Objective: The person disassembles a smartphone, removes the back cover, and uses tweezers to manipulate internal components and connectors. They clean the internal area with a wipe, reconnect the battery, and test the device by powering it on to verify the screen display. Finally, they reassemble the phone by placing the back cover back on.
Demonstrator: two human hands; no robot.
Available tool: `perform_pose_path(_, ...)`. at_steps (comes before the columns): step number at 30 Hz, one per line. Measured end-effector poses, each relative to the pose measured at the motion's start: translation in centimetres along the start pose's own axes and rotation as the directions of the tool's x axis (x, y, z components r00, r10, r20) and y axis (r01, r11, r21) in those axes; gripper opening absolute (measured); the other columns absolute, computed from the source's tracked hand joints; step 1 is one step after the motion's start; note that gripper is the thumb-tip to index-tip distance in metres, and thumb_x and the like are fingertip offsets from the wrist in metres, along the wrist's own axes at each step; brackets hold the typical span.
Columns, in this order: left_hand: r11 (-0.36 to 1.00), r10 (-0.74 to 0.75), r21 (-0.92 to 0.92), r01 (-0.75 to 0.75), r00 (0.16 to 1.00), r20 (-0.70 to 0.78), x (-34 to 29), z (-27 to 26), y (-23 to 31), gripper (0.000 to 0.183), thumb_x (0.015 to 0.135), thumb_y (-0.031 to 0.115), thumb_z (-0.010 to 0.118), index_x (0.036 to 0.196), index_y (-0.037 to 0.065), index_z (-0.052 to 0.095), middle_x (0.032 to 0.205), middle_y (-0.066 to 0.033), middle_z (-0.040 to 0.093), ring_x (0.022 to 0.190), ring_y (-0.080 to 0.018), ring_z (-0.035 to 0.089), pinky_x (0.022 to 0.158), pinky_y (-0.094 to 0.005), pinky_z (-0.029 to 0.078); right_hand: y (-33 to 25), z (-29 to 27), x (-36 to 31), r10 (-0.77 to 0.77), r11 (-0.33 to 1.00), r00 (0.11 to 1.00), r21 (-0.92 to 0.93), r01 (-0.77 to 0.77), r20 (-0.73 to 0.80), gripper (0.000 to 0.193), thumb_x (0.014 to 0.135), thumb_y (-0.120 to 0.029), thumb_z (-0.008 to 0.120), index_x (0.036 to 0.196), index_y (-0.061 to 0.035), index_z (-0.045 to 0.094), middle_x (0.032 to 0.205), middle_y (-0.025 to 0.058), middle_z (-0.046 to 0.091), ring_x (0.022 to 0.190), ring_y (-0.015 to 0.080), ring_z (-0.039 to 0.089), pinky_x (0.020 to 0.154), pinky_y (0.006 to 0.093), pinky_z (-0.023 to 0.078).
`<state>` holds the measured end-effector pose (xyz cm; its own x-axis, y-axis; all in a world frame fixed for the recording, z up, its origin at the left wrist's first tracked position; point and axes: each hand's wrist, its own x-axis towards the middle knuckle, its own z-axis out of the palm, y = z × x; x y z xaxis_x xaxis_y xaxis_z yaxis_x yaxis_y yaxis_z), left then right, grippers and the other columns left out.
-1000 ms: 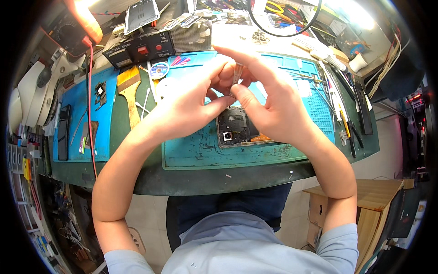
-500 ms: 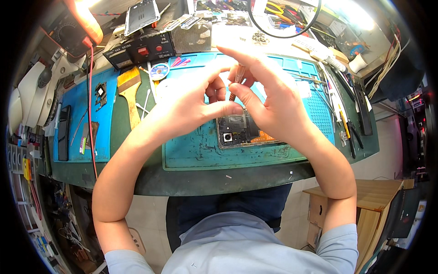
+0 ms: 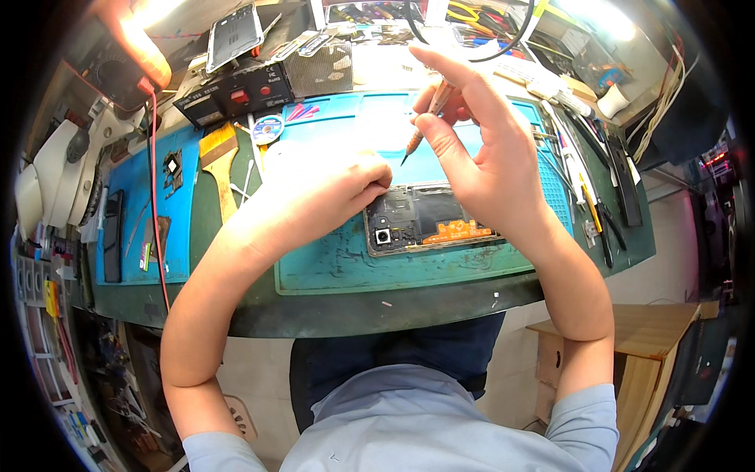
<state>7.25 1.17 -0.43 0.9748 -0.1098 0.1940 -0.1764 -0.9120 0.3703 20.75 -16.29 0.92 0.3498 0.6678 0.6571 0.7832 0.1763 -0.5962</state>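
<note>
An opened phone (image 3: pixel 436 211) lies on the blue repair mat (image 3: pixel 330 271), its dark inner parts, round camera and orange flex cable exposed. My right hand (image 3: pixel 480 130) is above it, closed around a slim copper-coloured precision screwdriver (image 3: pixel 429 118). The screwdriver is tilted, with its dark tip pointing down and left, apart from the phone. Beside the phone's upper left corner is my left hand (image 3: pixel 342 182), its fingers curled and pressed together. Whatever those fingertips hold is hidden.
Left of the mat lie a wide brush (image 3: pixel 220 153), cotton swabs and a solder spool (image 3: pixel 268 129). A second blue mat (image 3: pixel 149 204) bears a dark phone (image 3: pixel 113 236). Tweezers and pens line the right side. A black powered box (image 3: pixel 236 94) stands behind.
My hands have moved apart. The right has lifted the screwdriver up and right; the left has closed its fingers by the phone's corner. The view has shifted slightly.
</note>
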Motion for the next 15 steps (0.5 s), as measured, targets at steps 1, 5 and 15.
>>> perform_pose_path(1, 0.999, 0.013, 0.04, -0.013, 1.0, 0.009, 0.1, -0.1, 0.1, 0.009, 0.093, 0.014, 0.069, 0.099, 0.007, 0.069, 0.091, -0.0089, 0.068, 0.085, -0.0308, 0.068, 0.076, -0.0392, 0.055, 0.0, -0.1, 0.0, 0.001, 1.0, 1.0, -0.005, -0.002, -0.008, 0.053, 0.096, 0.006, 0.063, 0.147, -0.0057, 0.056, 0.094, 0.0054, 0.067, 0.082, 0.0125, 0.068, 0.081, 0.0288, 0.053)
perform_pose_path(5, 0.994, 0.014, 0.106, -0.021, 0.997, 0.073, 0.4, -0.8, 0.7, 0.01, 0.093, 0.013, 0.068, 0.099, 0.006, 0.069, 0.093, -0.0091, 0.068, 0.087, -0.0313, 0.069, 0.077, -0.0401, 0.055, 0.4, -0.6, -0.1, -0.03, 0.994, 0.999, -0.103, 0.027, -0.028, 0.053, 0.095, 0.006, 0.063, 0.147, -0.0074, 0.057, 0.093, 0.0048, 0.066, 0.081, 0.0126, 0.068, 0.082, 0.0291, 0.054)
perform_pose_path(15, 0.954, 0.034, 0.284, -0.095, 0.977, 0.213, 2.0, -1.2, 1.2, 0.01, 0.091, 0.013, 0.069, 0.091, 0.003, 0.065, 0.088, -0.0114, 0.066, 0.082, -0.033, 0.068, 0.073, -0.0432, 0.056, 0.7, -2.3, 0.0, 0.017, 0.992, 0.992, -0.121, -0.031, -0.121, 0.053, 0.095, 0.004, 0.064, 0.146, -0.0101, 0.058, 0.092, 0.003, 0.066, 0.082, 0.0124, 0.069, 0.084, 0.0298, 0.055)
